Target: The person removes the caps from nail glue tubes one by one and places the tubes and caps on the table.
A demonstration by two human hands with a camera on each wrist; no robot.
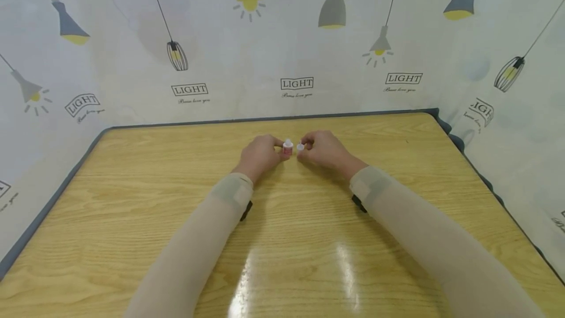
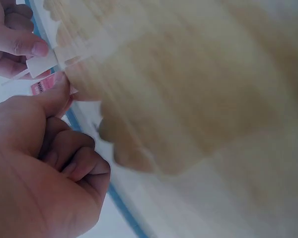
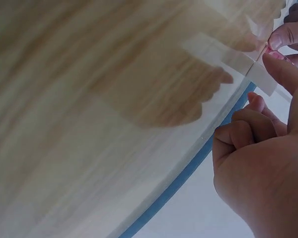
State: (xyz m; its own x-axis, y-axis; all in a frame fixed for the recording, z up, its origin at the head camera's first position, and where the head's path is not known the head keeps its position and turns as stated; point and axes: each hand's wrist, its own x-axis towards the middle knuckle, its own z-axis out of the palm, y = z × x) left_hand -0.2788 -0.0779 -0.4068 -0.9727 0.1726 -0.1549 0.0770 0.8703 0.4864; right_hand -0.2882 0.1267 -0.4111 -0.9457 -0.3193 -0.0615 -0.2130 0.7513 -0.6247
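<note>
Between its thumb and fingers, my left hand (image 1: 263, 154) pinches a small white bottle (image 1: 288, 149) with a red label. The bottle is upright in the head view, its pale narrow top uncovered. Just to the right, my right hand (image 1: 324, 149) pinches a white cap (image 1: 300, 147), apart from the bottle. A thin pale stick (image 2: 15, 79) juts from the cap (image 2: 41, 65) in the left wrist view. There, my left thumb covers part of the bottle's red label (image 2: 39, 88). In the right wrist view the cap (image 3: 262, 79) sits at my right thumb tip, and the bottle is mostly hidden.
Both hands are over the far middle part of a glossy wooden table (image 1: 291, 239). A dark edge runs round the table. Behind and beside it hangs a pale cloth (image 1: 247, 63) printed with lamps and lettering.
</note>
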